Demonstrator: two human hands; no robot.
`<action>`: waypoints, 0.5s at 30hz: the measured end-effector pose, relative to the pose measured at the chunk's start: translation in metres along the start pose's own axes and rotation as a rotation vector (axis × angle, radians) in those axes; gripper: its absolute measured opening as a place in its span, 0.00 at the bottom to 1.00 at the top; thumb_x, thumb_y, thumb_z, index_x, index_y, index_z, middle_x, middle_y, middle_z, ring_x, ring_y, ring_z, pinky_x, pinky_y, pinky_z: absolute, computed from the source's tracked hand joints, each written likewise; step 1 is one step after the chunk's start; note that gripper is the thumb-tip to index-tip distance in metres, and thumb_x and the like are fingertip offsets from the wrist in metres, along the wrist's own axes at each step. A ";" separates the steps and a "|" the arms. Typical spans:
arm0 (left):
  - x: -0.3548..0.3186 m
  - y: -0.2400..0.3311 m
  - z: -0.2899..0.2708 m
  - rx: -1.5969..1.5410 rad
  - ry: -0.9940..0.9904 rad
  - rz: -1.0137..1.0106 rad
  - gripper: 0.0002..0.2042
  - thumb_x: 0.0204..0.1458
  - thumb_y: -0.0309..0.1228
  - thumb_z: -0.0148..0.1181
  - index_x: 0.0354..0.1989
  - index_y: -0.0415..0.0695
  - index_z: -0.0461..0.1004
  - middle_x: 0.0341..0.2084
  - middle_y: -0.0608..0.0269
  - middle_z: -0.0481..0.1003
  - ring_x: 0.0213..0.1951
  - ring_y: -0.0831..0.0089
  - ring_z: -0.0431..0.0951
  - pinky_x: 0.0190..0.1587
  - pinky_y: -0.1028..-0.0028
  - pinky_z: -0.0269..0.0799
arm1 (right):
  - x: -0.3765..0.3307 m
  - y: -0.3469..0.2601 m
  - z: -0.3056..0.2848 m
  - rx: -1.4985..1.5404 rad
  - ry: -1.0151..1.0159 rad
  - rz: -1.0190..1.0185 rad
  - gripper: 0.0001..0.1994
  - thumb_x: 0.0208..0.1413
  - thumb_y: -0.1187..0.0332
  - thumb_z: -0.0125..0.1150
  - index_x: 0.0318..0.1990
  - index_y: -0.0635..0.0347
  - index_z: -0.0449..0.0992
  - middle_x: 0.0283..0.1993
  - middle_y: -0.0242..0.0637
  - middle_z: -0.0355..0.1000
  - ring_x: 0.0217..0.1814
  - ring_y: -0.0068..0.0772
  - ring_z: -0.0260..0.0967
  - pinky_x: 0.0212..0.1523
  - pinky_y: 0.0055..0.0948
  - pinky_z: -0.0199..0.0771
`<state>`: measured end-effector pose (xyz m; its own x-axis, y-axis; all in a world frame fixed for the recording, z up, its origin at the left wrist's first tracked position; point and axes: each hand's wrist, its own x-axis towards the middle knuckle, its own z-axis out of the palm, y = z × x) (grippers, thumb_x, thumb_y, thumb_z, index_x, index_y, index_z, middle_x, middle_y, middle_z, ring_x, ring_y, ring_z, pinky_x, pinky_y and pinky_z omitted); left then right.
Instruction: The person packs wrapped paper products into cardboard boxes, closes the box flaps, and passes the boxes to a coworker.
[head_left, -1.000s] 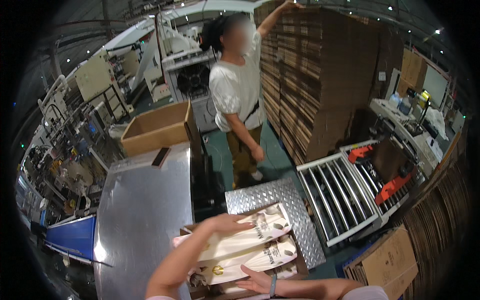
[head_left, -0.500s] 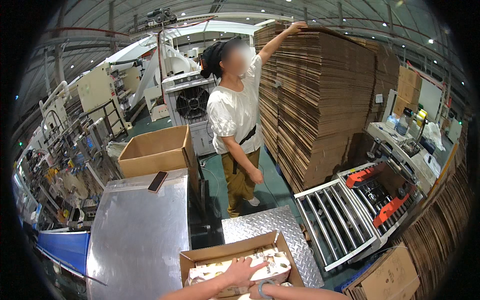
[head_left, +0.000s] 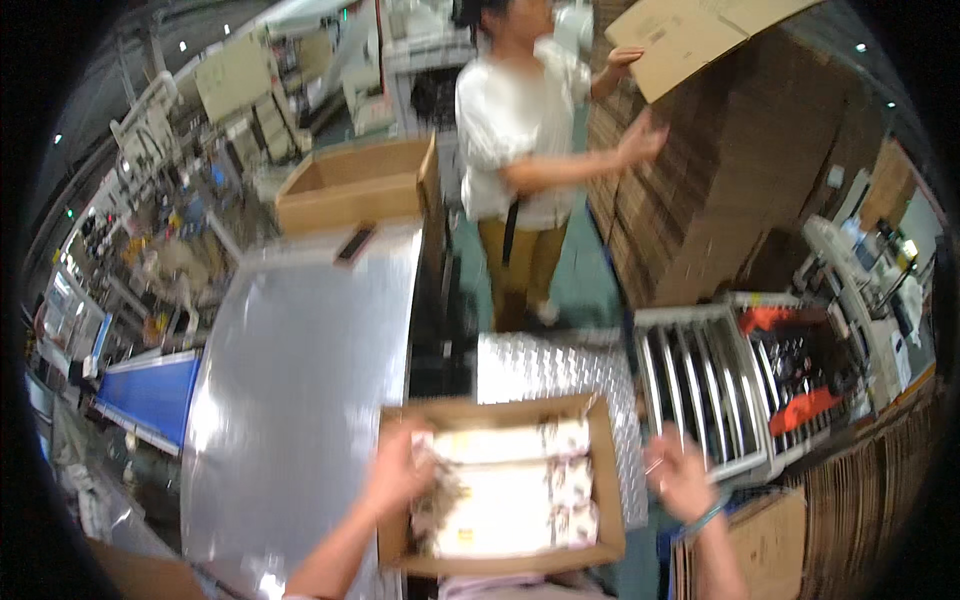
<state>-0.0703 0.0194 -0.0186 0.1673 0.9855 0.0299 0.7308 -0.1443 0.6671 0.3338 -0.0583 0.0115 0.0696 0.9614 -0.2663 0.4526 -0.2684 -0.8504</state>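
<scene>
An open cardboard box (head_left: 500, 566) sits in front of me, packed with several white packets (head_left: 500, 500) that carry dark and gold marks, laid in rows. My left hand (head_left: 402, 468) is at the box's left wall, its fingertips by the packets' ends. Blur hides whether those fingers grip the wall. Off the box's right side, in the air, is my right hand (head_left: 682, 475), open and loosely bent, a bracelet at its wrist. Nothing shows in it.
A metal table (head_left: 310, 370) at left bears a phone (head_left: 356, 244). Beyond stands a large cardboard box (head_left: 350, 205). Rollers (head_left: 700, 390) lie right of a patterned metal plate (head_left: 540, 362). A co-worker (head_left: 525, 150) handles a flat cardboard sheet (head_left: 690, 45) beside a tall stack (head_left: 720, 190).
Both my hands have left the middle of the packets, one to each side. My view has tipped downward. The co-worker has pulled a flat sheet off the stack.
</scene>
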 end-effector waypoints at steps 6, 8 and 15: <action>-0.067 -0.035 0.013 -0.196 -0.260 -0.116 0.38 0.50 0.47 0.54 0.61 0.30 0.51 0.55 0.31 0.59 0.57 0.47 0.63 0.57 0.60 0.60 | -0.043 0.009 0.059 -0.380 -0.554 -0.271 0.50 0.40 0.51 0.69 0.62 0.76 0.47 0.64 0.65 0.47 0.69 0.54 0.43 0.66 0.37 0.49; -0.071 -0.047 0.059 0.305 -0.486 0.102 0.43 0.50 0.57 0.49 0.63 0.31 0.48 0.58 0.29 0.53 0.60 0.45 0.58 0.60 0.61 0.56 | -0.044 0.029 0.103 -0.495 -0.835 -0.515 0.50 0.38 0.44 0.67 0.61 0.74 0.52 0.65 0.65 0.43 0.70 0.59 0.39 0.67 0.39 0.45; 0.039 -0.018 0.034 0.087 -0.440 0.324 0.23 0.57 0.44 0.45 0.53 0.39 0.66 0.50 0.48 0.69 0.53 0.50 0.66 0.55 0.60 0.62 | 0.087 0.073 0.167 -1.059 -0.065 -0.611 0.36 0.47 0.44 0.56 0.62 0.53 0.60 0.67 0.51 0.47 0.68 0.53 0.46 0.66 0.42 0.46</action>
<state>-0.0547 0.0574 -0.0544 0.6394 0.7619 -0.1031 0.6452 -0.4589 0.6108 0.2248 -0.0041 -0.1491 -0.4384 0.8988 -0.0010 0.8971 0.4375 -0.0622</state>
